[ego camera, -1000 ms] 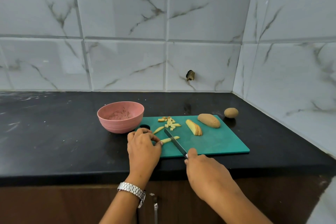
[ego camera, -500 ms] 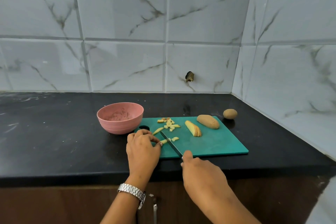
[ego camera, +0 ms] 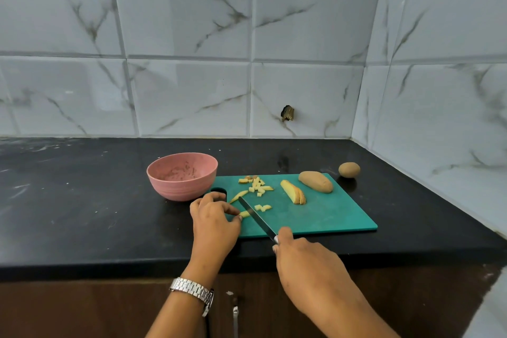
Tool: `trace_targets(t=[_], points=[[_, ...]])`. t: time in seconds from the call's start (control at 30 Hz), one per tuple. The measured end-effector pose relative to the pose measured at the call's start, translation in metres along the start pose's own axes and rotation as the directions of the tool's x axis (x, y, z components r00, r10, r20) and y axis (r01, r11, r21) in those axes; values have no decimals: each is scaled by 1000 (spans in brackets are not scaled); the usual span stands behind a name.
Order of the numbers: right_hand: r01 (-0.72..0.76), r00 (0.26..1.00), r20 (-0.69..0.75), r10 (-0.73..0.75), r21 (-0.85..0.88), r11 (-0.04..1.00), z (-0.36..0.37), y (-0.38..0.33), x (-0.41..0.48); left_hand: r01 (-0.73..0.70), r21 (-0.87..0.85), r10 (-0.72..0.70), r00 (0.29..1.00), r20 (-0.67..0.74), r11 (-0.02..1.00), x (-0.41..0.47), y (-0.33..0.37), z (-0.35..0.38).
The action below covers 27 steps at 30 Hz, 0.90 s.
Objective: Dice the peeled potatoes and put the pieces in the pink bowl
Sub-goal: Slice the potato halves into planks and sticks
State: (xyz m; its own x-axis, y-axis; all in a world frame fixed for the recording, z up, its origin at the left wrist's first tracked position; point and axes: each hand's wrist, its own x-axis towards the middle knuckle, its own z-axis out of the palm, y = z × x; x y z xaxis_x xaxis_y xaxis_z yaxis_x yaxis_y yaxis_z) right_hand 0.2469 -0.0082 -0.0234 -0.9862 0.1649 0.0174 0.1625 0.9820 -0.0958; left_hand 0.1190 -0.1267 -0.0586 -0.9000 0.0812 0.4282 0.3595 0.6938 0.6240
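Risk: left hand (ego camera: 214,217) pinches a short potato strip (ego camera: 245,213) on the green board (ego camera: 329,214), fingertips (ego camera: 239,217) right beside the knife (ego camera: 256,218) gripped in right hand (ego camera: 304,263), so a slip could nick a finger or flick cubes (ego camera: 258,186) off, short of the pink bowl (ego camera: 178,186).

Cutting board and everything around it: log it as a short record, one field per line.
left hand: pinches a potato strip on the green cutting board
right hand: grips the knife, blade against the strip
diced pieces: loose on the board, beyond the blade
sliced potato: mid-board, slices leaning together
large potato: not yet sliced, board's far right
small potato: on the black counter, off the board
pink bowl: left of the board, no dice visible inside
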Motion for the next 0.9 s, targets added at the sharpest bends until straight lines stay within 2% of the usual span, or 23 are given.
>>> trace_targets(t=[0.13,0.4,0.9], points=[[-38,999,16,38,13,999,4,-5,5,-10,4,10,1000,5,1000,-1,0,0],[12,995,-95,-12,-1,1000,4,-1,8,-26,13,27,999,-42,1000,-2,0,1],[-22,1000,12,22,-9,1000,7,-13,1,-57,30,59,997,-55,998,-2,-5,4]])
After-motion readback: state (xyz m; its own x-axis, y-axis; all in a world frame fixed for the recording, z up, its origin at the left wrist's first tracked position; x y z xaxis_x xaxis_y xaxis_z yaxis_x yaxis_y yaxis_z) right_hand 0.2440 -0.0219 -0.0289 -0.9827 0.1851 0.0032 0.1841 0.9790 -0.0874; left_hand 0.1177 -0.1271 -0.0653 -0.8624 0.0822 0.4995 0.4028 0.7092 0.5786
